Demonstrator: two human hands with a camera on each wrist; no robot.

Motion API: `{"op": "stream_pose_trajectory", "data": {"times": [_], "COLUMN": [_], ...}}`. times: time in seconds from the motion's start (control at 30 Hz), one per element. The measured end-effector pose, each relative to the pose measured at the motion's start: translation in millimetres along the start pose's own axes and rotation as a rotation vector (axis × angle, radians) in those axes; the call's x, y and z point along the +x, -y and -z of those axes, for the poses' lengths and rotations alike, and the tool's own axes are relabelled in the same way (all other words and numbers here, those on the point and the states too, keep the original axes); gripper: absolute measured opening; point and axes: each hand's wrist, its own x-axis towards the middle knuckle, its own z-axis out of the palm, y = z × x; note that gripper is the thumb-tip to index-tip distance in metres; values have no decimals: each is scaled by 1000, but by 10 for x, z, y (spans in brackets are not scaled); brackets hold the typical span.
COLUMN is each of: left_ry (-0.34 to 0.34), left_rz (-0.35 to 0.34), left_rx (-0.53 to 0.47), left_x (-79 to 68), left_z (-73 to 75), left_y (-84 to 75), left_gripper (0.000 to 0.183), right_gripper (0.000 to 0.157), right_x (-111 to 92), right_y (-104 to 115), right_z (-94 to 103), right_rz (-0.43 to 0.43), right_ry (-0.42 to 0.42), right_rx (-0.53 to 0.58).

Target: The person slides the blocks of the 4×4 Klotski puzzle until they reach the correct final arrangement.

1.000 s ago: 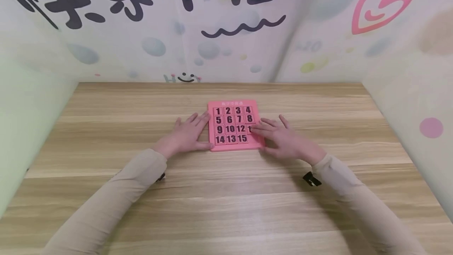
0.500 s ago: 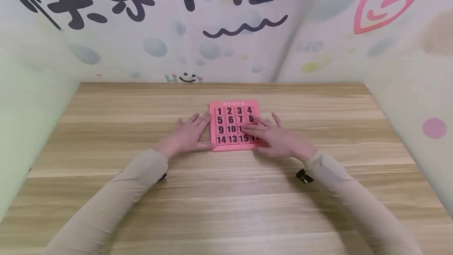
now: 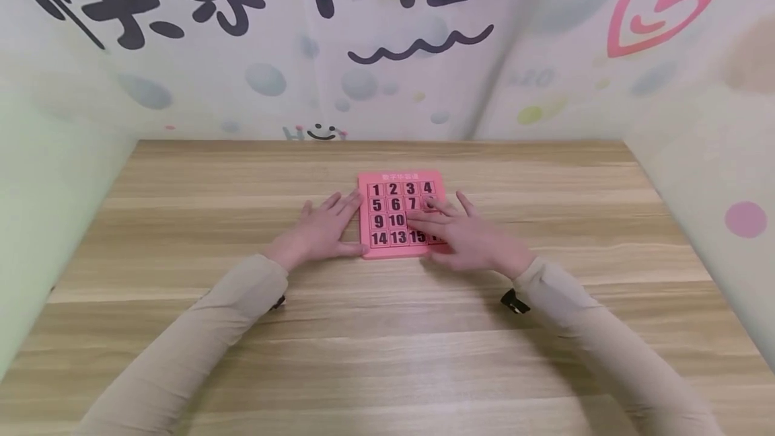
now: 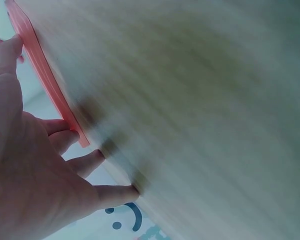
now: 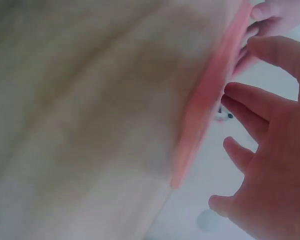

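Note:
A pink number sliding puzzle [image 3: 402,253] lies flat on the table, with black numerals on its square tiles. My left hand [image 3: 319,231] rests along its left side, thumb at the lower left corner and fingertips at the upper left edge. In the left wrist view, the thumb and some fingers of that hand touch the pink frame [image 4: 49,82], while other fingertips rest on the table. My right hand [image 3: 475,237] reaches over the puzzle from the right with extended fingers on the third row. It hides the tiles right of 10 [image 3: 396,221] and partly covers the 8 and the lower right tile.
The wood-grain table [image 3: 363,355] runs back to a patterned wall [image 3: 387,99] with black lettering and a pink heart. Pale side walls [image 3: 54,207] stand to the left and right. A small black clip-like object [image 3: 515,302] hangs by the right cuff.
My right hand has moved left across the third row. The tile under its fingers went down into the lower right gap, where 11 partly shows. The left hand stays in place.

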Motion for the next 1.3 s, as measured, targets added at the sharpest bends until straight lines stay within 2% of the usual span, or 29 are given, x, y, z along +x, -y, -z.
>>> {"op": "stream_pose_trajectory", "data": {"times": [0.13,0.37,0.53,0.67,0.73,0.9,1.0,1.3], "left_ry": [-6,-6,0,6,7,2,1,14], "left_rz": [-5,-12,-8,-8,-10,-16,-17,0], "left_rx": [-4,-8,-7,-11,-11,-2,-9,-4], "left_x": [1,-8,-19,-24,-22,-6,-2,-7], "left_z": [2,-2,7,16,15,-1,-3,35], "left_y": [-9,-6,-9,-14,-17,-21,-25,-46], "left_gripper": [100,100,100,99,99,99,99,99], "right_gripper": [61,60,50,46,49,62,63,58], "right_x": [-30,-71,-131,-145,-120,-15,-5,-188], "right_y": [-18,-49,-83,-106,-105,-60,-46,-146], "right_z": [-25,-19,-13,-5,-2,-17,-26,-11], "right_rz": [-43,-28,-45,-13,4,20,7,-54], "right_ry": [12,-44,-92,-104,-112,-41,4,-37], "right_rx": [18,10,24,49,47,22,13,8]}}
